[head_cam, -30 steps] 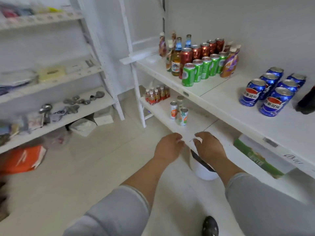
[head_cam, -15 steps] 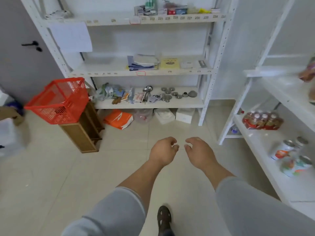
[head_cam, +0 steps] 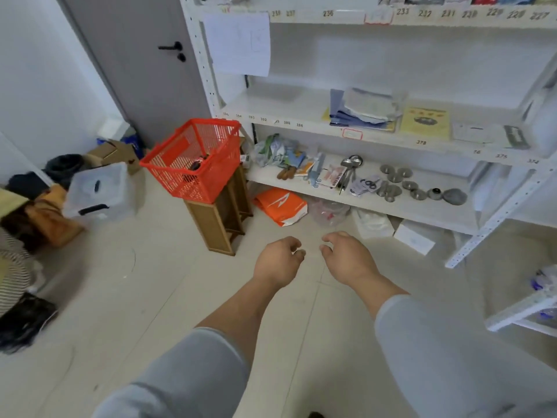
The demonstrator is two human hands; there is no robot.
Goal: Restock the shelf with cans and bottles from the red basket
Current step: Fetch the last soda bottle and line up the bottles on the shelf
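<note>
The red basket (head_cam: 193, 159) stands on a small wooden stool (head_cam: 221, 220) left of centre, against a white shelf unit. Inside it lies a dark bottle (head_cam: 197, 164); the rest of its contents is hidden by the mesh. My left hand (head_cam: 278, 260) and my right hand (head_cam: 346, 257) hang side by side over the floor tiles, well short of the basket, fingers loosely curled and holding nothing. Only a corner of the drinks shelf (head_cam: 524, 309) shows at the right edge, with a blurred bottle pack on it.
The white shelf unit (head_cam: 361, 203) ahead carries papers, tools and metal discs. An orange bag (head_cam: 281, 206) and white boxes lie under it. A clear plastic bin (head_cam: 101, 191), cardboard boxes and clothes crowd the left. A grey door (head_cam: 141, 70) is behind the basket.
My view has swung left, from the drinks shelf to the red basket, which now appears nearer and more central. Both hands stay empty in front of me.
</note>
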